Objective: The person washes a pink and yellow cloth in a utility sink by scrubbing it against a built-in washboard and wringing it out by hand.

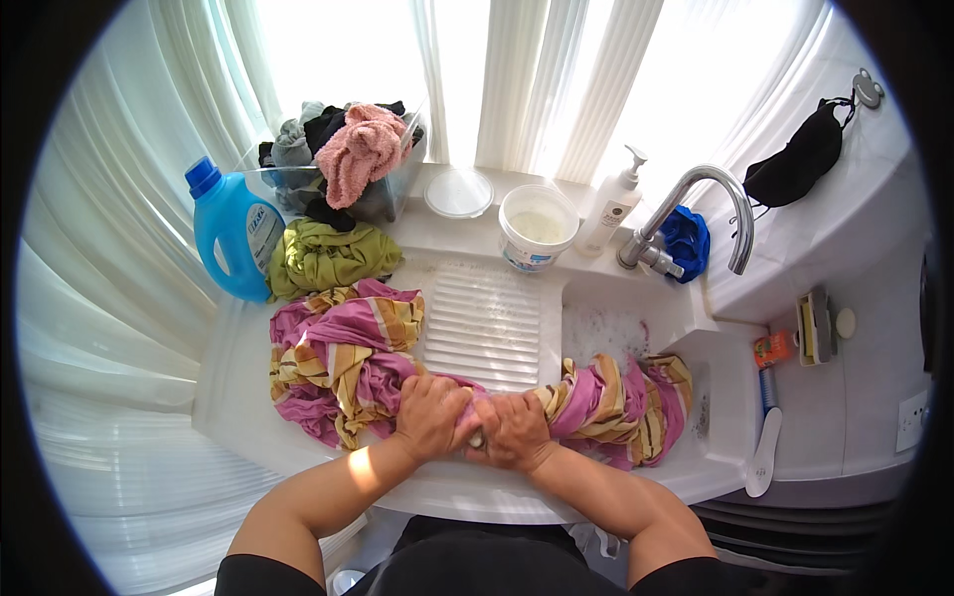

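Note:
A large pink and yellow striped cloth lies across the white laundry sink. One end is bunched on the left, and the other hangs in the basin on the right, over sudsy water. My left hand is closed round the cloth near the sink's front edge. Close beside it, my right hand also grips the cloth, which is bunched narrow between my fists. Behind my hands is the ribbed washboard moulded into the sink.
Behind the cloth are a green cloth, a blue detergent jug and a clear bin of clothes. A white tub, pump bottle and curved tap line the back. A white-handled brush lies right.

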Tool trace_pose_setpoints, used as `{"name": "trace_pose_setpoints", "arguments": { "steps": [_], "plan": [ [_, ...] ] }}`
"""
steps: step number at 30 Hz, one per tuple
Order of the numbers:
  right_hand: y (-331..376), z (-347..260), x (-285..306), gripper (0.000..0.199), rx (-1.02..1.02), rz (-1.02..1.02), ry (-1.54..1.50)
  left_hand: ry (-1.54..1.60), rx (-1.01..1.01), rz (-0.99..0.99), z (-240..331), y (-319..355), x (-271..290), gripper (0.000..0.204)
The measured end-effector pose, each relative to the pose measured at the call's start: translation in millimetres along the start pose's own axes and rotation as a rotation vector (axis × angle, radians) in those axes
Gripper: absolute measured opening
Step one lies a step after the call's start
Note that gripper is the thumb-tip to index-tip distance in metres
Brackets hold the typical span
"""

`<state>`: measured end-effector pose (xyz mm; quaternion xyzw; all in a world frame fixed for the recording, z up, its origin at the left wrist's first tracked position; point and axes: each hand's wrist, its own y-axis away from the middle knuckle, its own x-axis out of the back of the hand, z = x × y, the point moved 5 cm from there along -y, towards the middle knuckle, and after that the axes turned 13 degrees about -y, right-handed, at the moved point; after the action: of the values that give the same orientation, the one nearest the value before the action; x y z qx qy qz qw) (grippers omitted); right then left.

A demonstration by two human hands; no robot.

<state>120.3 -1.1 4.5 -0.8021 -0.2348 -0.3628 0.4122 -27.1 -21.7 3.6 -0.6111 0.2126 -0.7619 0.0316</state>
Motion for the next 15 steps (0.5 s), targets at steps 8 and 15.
{"name": "trace_pose_setpoints", "arguments": {
  "steps": [8,15],
  "plan": [
    [-89.5,81.8,9.4,0.043,-0.523,-0.15,-0.22,-0.107,0.287,-0.031,-46.1,-117.7,-36.1,0.037],
    [22.4,-24.2,26.8,0.027,0.171,0.192,-0.085,0.032,-0.208,0.26,18.3,23.4,35.6,0.037]
  ]
}}
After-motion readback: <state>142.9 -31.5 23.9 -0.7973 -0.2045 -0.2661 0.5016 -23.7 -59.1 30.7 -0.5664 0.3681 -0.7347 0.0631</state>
